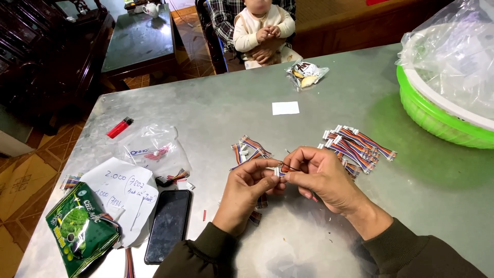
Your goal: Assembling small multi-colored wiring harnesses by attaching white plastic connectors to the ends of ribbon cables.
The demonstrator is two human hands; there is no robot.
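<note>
The left hand pinches the small white plastic connector of a short multicoloured ribbon cable, fingers closed on it, while the right hand meets it fingertip to fingertip, closed on a thin dark pin set against that connector, above the middle of the grey metal worktop. Just behind the connector lies a small heap of striped ribbon cables, and to its right a larger bundle of the same cables. Well to the connector's left lie a black smartphone, handwritten white paper slips, a green printed packet and a red lighter; far right stands a green plastic basket.
</note>
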